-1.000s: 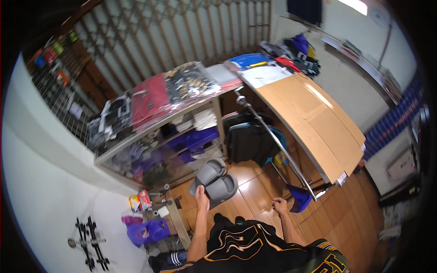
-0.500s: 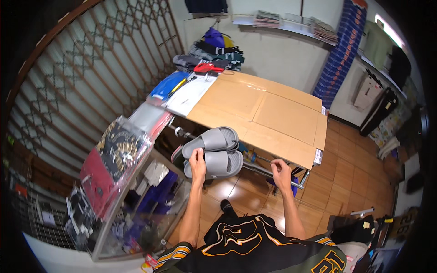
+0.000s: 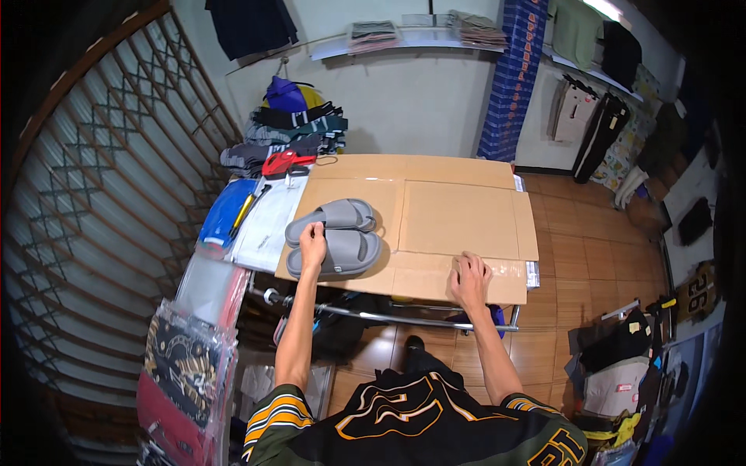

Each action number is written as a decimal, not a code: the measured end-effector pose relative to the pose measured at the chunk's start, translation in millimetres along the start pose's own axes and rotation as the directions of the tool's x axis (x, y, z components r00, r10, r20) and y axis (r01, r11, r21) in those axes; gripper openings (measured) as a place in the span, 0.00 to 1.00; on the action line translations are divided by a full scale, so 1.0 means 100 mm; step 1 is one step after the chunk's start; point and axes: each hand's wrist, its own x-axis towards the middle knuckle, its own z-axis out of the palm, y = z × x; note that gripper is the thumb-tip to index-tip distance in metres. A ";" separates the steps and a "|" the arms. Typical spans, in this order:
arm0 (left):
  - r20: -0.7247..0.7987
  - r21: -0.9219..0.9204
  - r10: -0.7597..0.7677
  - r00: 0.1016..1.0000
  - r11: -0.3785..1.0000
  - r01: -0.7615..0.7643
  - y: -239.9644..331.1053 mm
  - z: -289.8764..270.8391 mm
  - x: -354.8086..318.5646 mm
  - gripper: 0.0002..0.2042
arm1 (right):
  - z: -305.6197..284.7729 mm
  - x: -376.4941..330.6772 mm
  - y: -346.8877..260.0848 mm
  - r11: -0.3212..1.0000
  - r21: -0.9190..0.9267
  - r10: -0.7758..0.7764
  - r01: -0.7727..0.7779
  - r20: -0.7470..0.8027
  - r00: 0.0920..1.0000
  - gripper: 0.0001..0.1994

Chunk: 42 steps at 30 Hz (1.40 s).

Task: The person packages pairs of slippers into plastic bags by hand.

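Observation:
Two grey slide sandals (image 3: 342,252) lie side by side over the left part of a brown cardboard sheet (image 3: 458,217). My left hand (image 3: 313,247) pinches them together at their near-left ends, where the two meet. Whether their soles rest on the cardboard or hover just above it, I cannot tell. My right hand (image 3: 471,279) lies on the cardboard's near right part, with fingers bent and slightly apart and nothing in them.
Left of the cardboard are a white package (image 3: 268,221), a blue package (image 3: 227,211), a yellow cutter (image 3: 242,214) and a red tool (image 3: 284,163). Folded clothes (image 3: 299,128) are piled behind. A metal rail (image 3: 388,317) runs below the near edge.
My left hand has carried the sandals from in front of the table to over the cardboard. My right hand has come from beyond the near edge onto the cardboard, its fingers loosening.

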 end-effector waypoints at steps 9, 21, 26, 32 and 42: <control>0.068 0.062 -0.063 0.996 0.996 0.059 -0.32 0.42 0.79 0.15 | 0.37 0.51 -0.05 0.988 -0.151 0.032 -0.015 0.109 0.994 0.21; 0.173 -0.099 -0.114 0.978 0.986 0.133 -0.38 0.58 1.01 0.15 | 0.73 0.89 -0.13 0.986 -0.165 0.026 0.006 0.187 0.982 0.21; 0.157 -0.047 -0.089 0.983 0.994 0.098 -0.39 0.49 0.92 0.15 | 0.81 0.91 -0.21 0.983 -0.182 0.027 0.010 0.198 0.980 0.22; -0.058 -0.121 -0.055 0.997 0.991 0.048 -0.14 -0.14 0.40 0.15 | 0.87 0.78 -0.48 0.980 -0.199 0.063 -0.018 0.224 0.973 0.22; -0.582 0.342 0.033 0.813 0.916 0.208 -1.19 -2.18 -0.02 0.14 | 1.02 0.74 -0.97 0.956 -0.265 0.189 -0.125 0.233 0.954 0.23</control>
